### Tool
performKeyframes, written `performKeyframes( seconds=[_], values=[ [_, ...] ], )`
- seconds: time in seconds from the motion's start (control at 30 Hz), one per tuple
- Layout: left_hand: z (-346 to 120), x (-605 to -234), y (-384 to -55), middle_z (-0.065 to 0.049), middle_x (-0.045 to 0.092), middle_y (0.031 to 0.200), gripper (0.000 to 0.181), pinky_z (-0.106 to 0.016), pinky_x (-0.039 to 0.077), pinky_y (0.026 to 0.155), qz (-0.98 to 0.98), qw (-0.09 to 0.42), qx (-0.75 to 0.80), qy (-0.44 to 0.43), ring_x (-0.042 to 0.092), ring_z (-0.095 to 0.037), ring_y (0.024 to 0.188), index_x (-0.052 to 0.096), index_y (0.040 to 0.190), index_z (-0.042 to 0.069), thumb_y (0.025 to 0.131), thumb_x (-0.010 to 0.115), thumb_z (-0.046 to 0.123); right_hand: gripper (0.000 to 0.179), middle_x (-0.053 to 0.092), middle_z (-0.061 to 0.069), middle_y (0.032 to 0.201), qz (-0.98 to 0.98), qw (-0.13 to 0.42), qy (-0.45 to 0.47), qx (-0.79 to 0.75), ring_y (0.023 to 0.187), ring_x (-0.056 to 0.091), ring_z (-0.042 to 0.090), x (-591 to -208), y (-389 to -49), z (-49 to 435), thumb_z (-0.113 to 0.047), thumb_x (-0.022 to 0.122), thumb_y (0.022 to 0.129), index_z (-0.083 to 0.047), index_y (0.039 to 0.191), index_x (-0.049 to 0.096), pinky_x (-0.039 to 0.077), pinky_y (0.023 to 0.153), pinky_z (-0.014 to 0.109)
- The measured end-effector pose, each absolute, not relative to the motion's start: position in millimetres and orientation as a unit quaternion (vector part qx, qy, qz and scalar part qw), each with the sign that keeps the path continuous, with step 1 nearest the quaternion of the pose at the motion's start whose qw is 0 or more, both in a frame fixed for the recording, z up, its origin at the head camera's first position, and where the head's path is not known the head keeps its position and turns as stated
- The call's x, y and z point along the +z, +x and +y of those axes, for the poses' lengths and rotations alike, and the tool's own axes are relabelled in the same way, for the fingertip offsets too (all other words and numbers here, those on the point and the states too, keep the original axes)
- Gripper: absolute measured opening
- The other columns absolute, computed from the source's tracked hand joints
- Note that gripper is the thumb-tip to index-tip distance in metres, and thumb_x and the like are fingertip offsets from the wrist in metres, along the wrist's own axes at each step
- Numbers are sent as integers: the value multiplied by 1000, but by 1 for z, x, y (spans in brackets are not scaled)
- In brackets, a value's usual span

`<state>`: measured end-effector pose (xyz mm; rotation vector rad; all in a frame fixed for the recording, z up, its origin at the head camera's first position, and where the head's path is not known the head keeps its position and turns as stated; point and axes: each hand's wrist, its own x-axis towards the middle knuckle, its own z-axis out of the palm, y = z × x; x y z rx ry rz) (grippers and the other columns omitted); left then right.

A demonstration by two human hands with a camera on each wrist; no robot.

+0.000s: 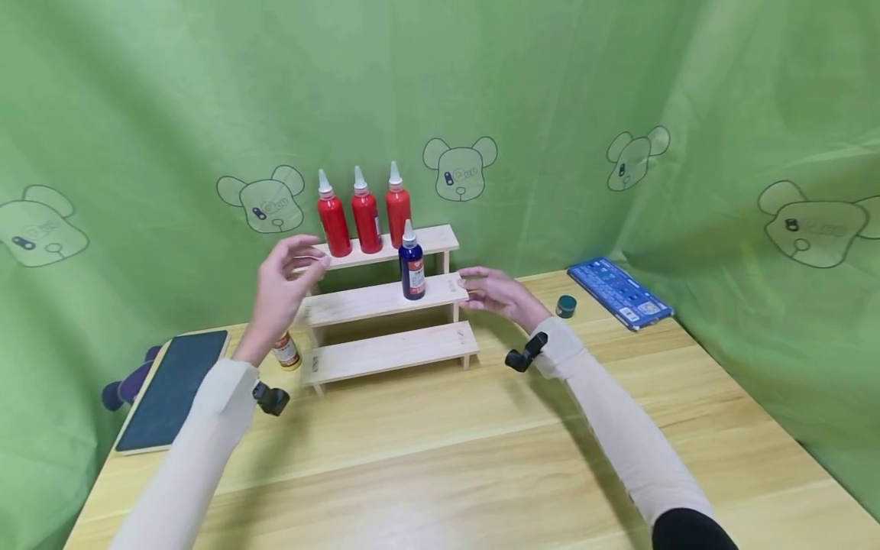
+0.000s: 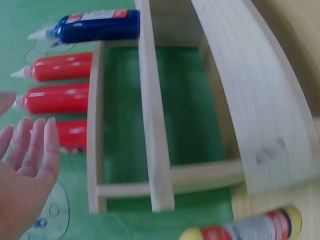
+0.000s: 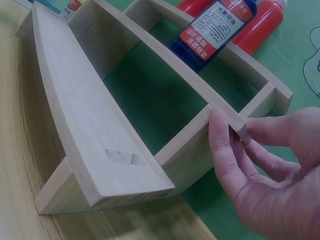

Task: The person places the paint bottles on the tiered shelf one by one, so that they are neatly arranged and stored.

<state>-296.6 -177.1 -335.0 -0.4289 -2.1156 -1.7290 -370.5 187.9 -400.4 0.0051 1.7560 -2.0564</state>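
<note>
A three-tier wooden step rack [image 1: 392, 353] stands on the table. Three red bottles [image 1: 367, 221] with white pointed caps line its top tier. One dark blue bottle [image 1: 413, 267] with a red and white label stands on the middle tier. My right hand [image 1: 505, 294] pinches the right end of the middle tier, thumb on one face and fingers on the other [image 3: 227, 155]. Beside the top tier's left end my left hand [image 1: 278, 286] hovers with loosely bent fingers, holding nothing. Its fingers [image 2: 49, 155] are near the leftmost red bottle [image 2: 73, 135].
A yellow-capped bottle [image 1: 286, 352] is left of the rack, partly behind my left wrist. A dark board [image 1: 175, 389] lies at the left, a purple object [image 1: 131, 382] beside it. To the right are a small green jar [image 1: 566, 306] and a blue flat pack [image 1: 619, 292]. Green curtain encloses the table.
</note>
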Motion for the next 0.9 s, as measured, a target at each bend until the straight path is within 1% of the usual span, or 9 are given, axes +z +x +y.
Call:
performKeyframes(
  seconds=[0.07, 0.17, 0.27, 0.37, 0.5, 0.63, 0.73, 0.8, 0.9],
  values=[
    [-188, -333, -293, -5, 68, 116, 41, -18, 55, 93, -744, 218, -617, -136, 65, -10, 104, 57, 138, -1, 102, 69, 15, 55, 66, 7, 101, 633, 219, 3, -743, 79, 67, 17, -400, -371, 188, 2, 52, 106, 1, 158, 34, 63, 75, 23],
    [-205, -332, -290, 2, 68, 111, 34, -18, 54, 94, -733, 254, -622, -106, 66, -10, 102, 60, 134, 1, 104, 66, 18, 55, 67, 7, 102, 633, 218, 3, -742, 80, 68, 17, -401, -372, 188, 1, 53, 106, 1, 158, 34, 63, 75, 24],
    [-222, -334, -286, 4, 68, 111, 32, -17, 55, 95, -733, 262, -622, -88, 67, -10, 103, 61, 133, 4, 106, 64, 20, 54, 67, 8, 101, 632, 217, 7, -744, 79, 69, 18, -401, -372, 188, 1, 53, 106, 1, 157, 35, 64, 75, 24],
    [-236, -339, -282, 6, 68, 111, 33, -16, 54, 94, -742, 261, -612, -76, 67, -9, 104, 60, 134, 4, 106, 63, 20, 53, 68, 8, 101, 631, 217, 10, -745, 79, 70, 18, -401, -373, 188, 1, 54, 106, 1, 156, 36, 64, 75, 24],
    [-251, -349, -276, 7, 67, 117, 39, -13, 53, 95, -761, 242, -600, -56, 65, -6, 108, 56, 139, 4, 106, 63, 24, 54, 68, 9, 103, 628, 217, 9, -747, 81, 70, 18, -401, -372, 187, 1, 54, 106, 0, 156, 36, 64, 74, 24],
    [-263, -363, -270, 11, 63, 126, 50, -10, 49, 97, -795, 207, -569, -37, 60, -1, 113, 52, 146, 6, 106, 63, 34, 52, 68, 9, 101, 626, 218, 9, -749, 79, 70, 18, -402, -372, 186, 1, 54, 106, 1, 156, 37, 64, 74, 24],
    [-268, -374, -266, 7, 61, 133, 55, -8, 46, 98, -809, 182, -558, -32, 57, 1, 116, 49, 149, 6, 106, 63, 38, 52, 67, 9, 101, 625, 220, 9, -749, 79, 69, 18, -402, -373, 186, 1, 54, 106, 1, 155, 37, 64, 74, 24],
    [-270, -382, -263, 5, 60, 136, 57, -8, 47, 98, -810, 166, -562, -35, 56, 1, 118, 46, 150, 5, 106, 62, 38, 52, 67, 9, 103, 624, 219, 11, -750, 80, 69, 18, -402, -372, 186, 1, 53, 106, 0, 156, 37, 64, 74, 23],
    [-271, -395, -261, 4, 58, 136, 59, -8, 48, 97, -805, 142, -574, -41, 56, 1, 119, 44, 152, 2, 106, 62, 36, 52, 66, 10, 106, 622, 217, 14, -752, 81, 69, 18, -401, -372, 187, 1, 53, 106, -1, 156, 36, 64, 74, 23]
  ],
)
